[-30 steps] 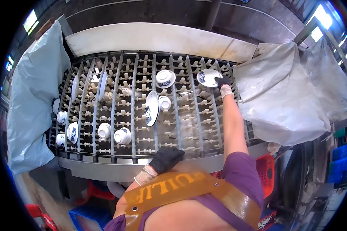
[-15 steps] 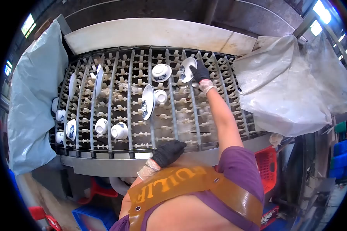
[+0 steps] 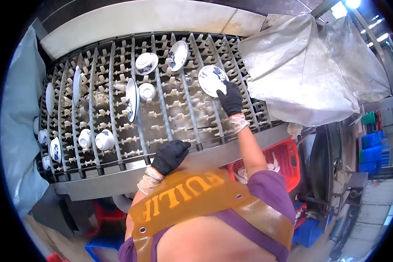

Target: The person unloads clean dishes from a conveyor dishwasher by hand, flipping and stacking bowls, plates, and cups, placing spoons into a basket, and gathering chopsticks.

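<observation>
My right hand (image 3: 230, 99), in a black glove over a clear one, grips the near edge of a white plate (image 3: 210, 79) with blue flowers, above the right part of the pegged rack (image 3: 188, 109). The thumb and fingers are closed on the rim. My left hand (image 3: 170, 157), gloved the same way, lies at the rack's front edge, fingers stretched to the right and nothing visible in it. Left of the held plate, an oval dish (image 3: 179, 56) leans among the pegs. Near it sit an upturned bowl (image 3: 146, 63), a smaller bowl (image 3: 147, 92) and a large tilted dish (image 3: 132, 100).
Further left stand two plates on edge (image 3: 77, 87) and several small bowls (image 3: 104, 139). Plastic sheets hang at the left (image 3: 24, 118) and right (image 3: 292, 65) ends. A red basket (image 3: 288, 163) with white pieces stands below, right of my body.
My right hand has let go of the oval dish, which stays in the rack, and now holds another plate nearer to me. The view has shifted right; my left hand stays at the front edge.
</observation>
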Motion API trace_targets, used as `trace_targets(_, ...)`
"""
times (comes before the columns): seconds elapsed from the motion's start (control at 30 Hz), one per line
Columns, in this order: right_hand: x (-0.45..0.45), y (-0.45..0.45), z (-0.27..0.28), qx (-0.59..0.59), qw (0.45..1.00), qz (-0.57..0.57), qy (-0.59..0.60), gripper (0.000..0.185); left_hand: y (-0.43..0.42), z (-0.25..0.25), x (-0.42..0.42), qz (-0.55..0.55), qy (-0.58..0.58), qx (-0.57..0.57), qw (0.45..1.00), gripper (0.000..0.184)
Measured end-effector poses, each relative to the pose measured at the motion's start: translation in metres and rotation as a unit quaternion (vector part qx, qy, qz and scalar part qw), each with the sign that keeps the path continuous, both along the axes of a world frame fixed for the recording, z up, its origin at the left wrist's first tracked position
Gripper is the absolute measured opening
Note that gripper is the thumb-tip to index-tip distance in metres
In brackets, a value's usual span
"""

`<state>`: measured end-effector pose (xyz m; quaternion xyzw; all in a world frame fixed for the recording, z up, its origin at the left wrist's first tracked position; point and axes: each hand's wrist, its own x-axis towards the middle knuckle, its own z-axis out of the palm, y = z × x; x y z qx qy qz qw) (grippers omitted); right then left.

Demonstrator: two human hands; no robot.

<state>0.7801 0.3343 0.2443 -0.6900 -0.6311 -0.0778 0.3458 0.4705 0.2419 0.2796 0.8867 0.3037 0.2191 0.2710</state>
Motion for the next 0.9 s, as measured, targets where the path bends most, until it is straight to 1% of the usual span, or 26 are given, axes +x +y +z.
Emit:
trace_targets(0.03, 0.006, 0.0, 0.001, -0.014, 1.0, -0.007, 0.026, 0.05, 0.0, 0.001, 0.002, -0.003, -0.01, -0.006, 1.0, 0.02)
trace_targets(0.07, 0.012, 0.005, -0.001, -0.012, 0.999, -0.035, 0.021, 0.054, 0.0, 0.003, 0.003, 0.001, -0.01, -0.01, 1.0, 0.02)
trace_targets(0.13, 0.022, 0.021, -0.014, -0.054, 0.986, -0.113, 0.113, 0.054, -0.002, 0.005, 0.006, 0.002, -0.027, -0.036, 0.999, 0.021)
trace_targets(0.17, 0.033, 0.033, -0.017, -0.145, 0.96, -0.1, 0.217, 0.054, -0.002, 0.002, 0.007, 0.001, -0.025, -0.032, 0.999, 0.021)
trace_targets(0.2, 0.057, 0.054, -0.052, -0.148, 0.963, -0.047, 0.22, 0.054, -0.004, 0.001, 0.008, 0.01, -0.025, -0.036, 0.999, 0.021)
trace_targets(0.27, 0.041, 0.06, -0.028, -0.145, 0.972, -0.006, 0.183, 0.052, -0.005, 0.002, 0.013, 0.021, -0.073, -0.057, 0.996, 0.021)
trace_targets(0.3, 0.03, 0.065, -0.023, -0.054, 0.968, 0.029, 0.243, 0.047, -0.005, 0.002, 0.015, 0.023, -0.09, -0.053, 0.994, 0.019)
trace_targets(0.33, 0.025, 0.067, -0.016, -0.039, 0.955, 0.068, 0.286, 0.044, -0.003, 0.002, 0.018, 0.032, -0.09, -0.052, 0.994, 0.019)
trace_targets(0.4, -0.011, 0.06, 0.03, -0.004, 0.977, 0.043, 0.207, 0.042, -0.003, 0.002, 0.019, 0.018, -0.062, -0.074, 0.995, 0.018)
trace_targets(0.43, -0.023, 0.058, 0.041, 0.008, 0.984, 0.044, 0.172, 0.039, -0.004, 0.002, 0.02, 0.019, -0.061, -0.076, 0.995, 0.018)
trace_targets(0.47, -0.04, 0.05, 0.059, -0.02, 0.993, 0.02, 0.119, 0.037, -0.003, 0.002, 0.023, 0.021, -0.023, -0.082, 0.996, 0.019)
trace_targets(0.5, -0.042, 0.056, 0.045, -0.022, 0.994, 0.051, 0.095, 0.037, -0.002, 0.002, 0.027, 0.019, 0.013, -0.085, 0.996, 0.02)
trace_targets(0.53, -0.039, 0.061, 0.027, -0.023, 0.994, 0.079, 0.071, 0.038, -0.003, 0.003, 0.03, 0.01, 0.012, -0.084, 0.996, 0.02)
trace_targets(0.6, -0.042, 0.046, 0.017, -0.033, 0.995, 0.083, 0.053, 0.04, -0.005, 0.003, 0.033, 0.03, -0.049, -0.04, 0.998, 0.018)
trace_targets(0.63, -0.041, 0.038, 0.02, -0.024, 0.989, 0.112, 0.09, 0.042, -0.003, -0.005, 0.034, 0.017, -0.052, -0.032, 0.998, 0.018)
trace_targets(0.67, -0.045, 0.028, 0.026, 0.002, 0.992, 0.086, 0.091, 0.042, -0.003, -0.004, 0.037, 0.007, -0.058, -0.026, 0.998, 0.018)
trace_targets(0.73, -0.041, 0.017, 0.026, 0.082, 0.99, 0.084, 0.083, 0.043, -0.005, 0.003, 0.041, 0.029, -0.018, -0.103, 0.994, 0.016)
trace_targets(0.77, -0.037, 0.014, 0.03, 0.095, 0.984, 0.082, 0.123, 0.039, -0.005, 0.008, 0.043, 0.028, -0.063, -0.049, 0.996, 0.018)
trace_targets(0.8, -0.027, 0.016, 0.029, 0.1, 0.985, 0.074, 0.122, 0.039, -0.005, 0.006, 0.046, 0.018, -0.063, -0.046, 0.997, 0.018)
trace_targets(0.87, -0.003, 0.033, 0.023, 0.063, 0.993, 0.06, 0.084, 0.035, -0.002, -0.003, 0.048, -0.005, -0.014, -0.054, 0.998, 0.018)
trace_targets(0.9, 0.008, 0.047, 0.023, 0.049, 0.994, 0.06, 0.078, 0.031, -0.002, -0.013, 0.049, -0.026, 0.029, -0.008, 0.999, 0.019)
